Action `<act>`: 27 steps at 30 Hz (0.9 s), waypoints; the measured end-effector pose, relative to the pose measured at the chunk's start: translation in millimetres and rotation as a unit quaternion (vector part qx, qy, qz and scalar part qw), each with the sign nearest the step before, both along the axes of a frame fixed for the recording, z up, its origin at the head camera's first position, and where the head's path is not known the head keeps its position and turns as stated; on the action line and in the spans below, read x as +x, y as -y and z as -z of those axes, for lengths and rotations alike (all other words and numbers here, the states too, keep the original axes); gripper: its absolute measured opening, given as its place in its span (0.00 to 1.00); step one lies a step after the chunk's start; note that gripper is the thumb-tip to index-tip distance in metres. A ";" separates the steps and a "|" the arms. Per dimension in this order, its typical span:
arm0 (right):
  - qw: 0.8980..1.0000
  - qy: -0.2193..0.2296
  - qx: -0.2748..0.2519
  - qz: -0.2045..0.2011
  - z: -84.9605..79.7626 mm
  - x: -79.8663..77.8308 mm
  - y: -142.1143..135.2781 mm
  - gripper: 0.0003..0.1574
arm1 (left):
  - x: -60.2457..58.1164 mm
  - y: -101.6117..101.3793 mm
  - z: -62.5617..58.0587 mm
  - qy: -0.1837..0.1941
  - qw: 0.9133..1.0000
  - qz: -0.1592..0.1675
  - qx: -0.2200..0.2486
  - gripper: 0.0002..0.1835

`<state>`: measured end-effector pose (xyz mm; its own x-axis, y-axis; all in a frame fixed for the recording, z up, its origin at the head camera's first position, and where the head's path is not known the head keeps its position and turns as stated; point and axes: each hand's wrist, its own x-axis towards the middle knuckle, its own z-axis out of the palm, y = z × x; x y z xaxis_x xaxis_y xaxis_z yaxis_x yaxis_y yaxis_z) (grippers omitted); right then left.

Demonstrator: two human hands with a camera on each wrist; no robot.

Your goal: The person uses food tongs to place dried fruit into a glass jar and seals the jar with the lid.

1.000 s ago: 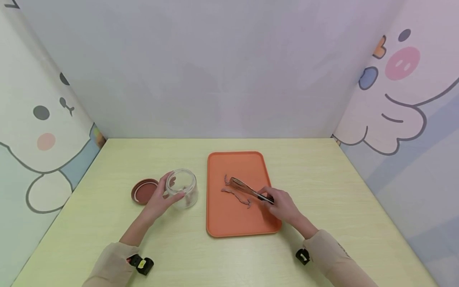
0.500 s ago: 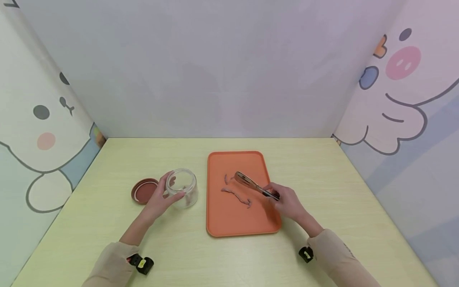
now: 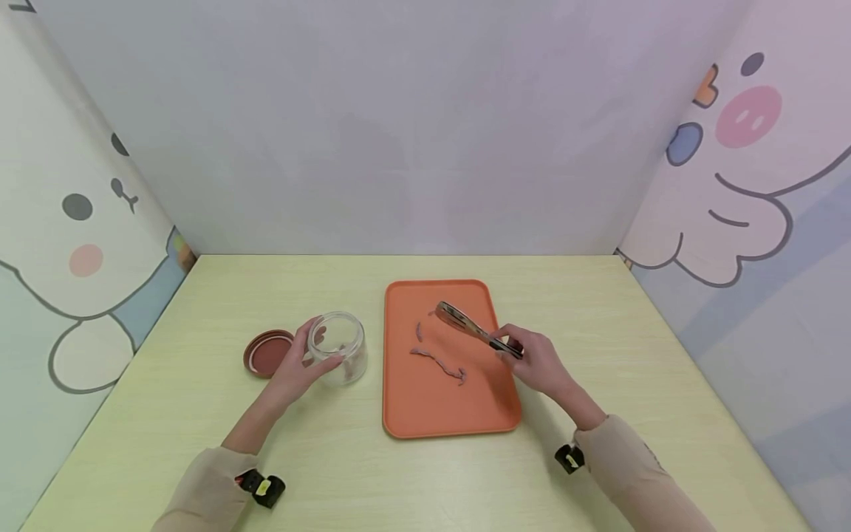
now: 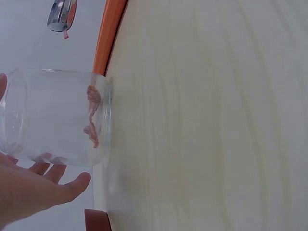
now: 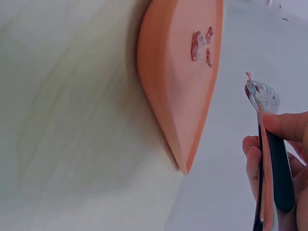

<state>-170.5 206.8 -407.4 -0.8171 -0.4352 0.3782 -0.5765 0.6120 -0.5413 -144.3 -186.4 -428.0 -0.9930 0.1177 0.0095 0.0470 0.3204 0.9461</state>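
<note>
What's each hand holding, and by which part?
The right hand grips the tongs by their dark handles; a pink scrap shows at their tips. The left hand holds the clear jar near its rim.

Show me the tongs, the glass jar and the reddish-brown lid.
Tongs [image 5: 278, 159]: right wrist view, on the dark handle grip.
Glass jar [image 4: 57, 115]: left wrist view, on the clear side wall.
Reddish-brown lid [image 3: 271, 357]: head view, mid-disc.

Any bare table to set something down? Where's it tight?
Free: the table right of the orange tray, beyond the right hand; the stretch between tray and back wall; the near stretch between the forearms. Tight: left of the tray, where the glass jar, left hand and reddish lid bunch; and the tray's middle, with pinkish strips on it and tongs held above.
</note>
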 end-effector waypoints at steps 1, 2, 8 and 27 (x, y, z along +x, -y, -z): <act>1.000 -0.003 -0.003 -0.004 -2.0 -0.6 0.7 0.16 | 0.0 0.0 0.0 0.000 1.000 0.000 -0.001 0.43; 1.000 -0.007 -0.004 -0.006 -4.0 -1.2 1.5 0.16 | 0.1 -0.1 0.1 0.000 1.000 0.000 -0.001 0.43; 1.000 -0.019 -0.010 -0.020 -17.3 -3.9 9.2 0.16 | 0.3 -0.5 -0.7 0.003 1.000 0.000 -0.003 0.43; 0.991 -0.072 -0.025 -0.108 -48.8 -4.5 54.2 0.16 | 0.7 -0.5 -1.3 -0.003 1.000 0.003 -0.002 0.43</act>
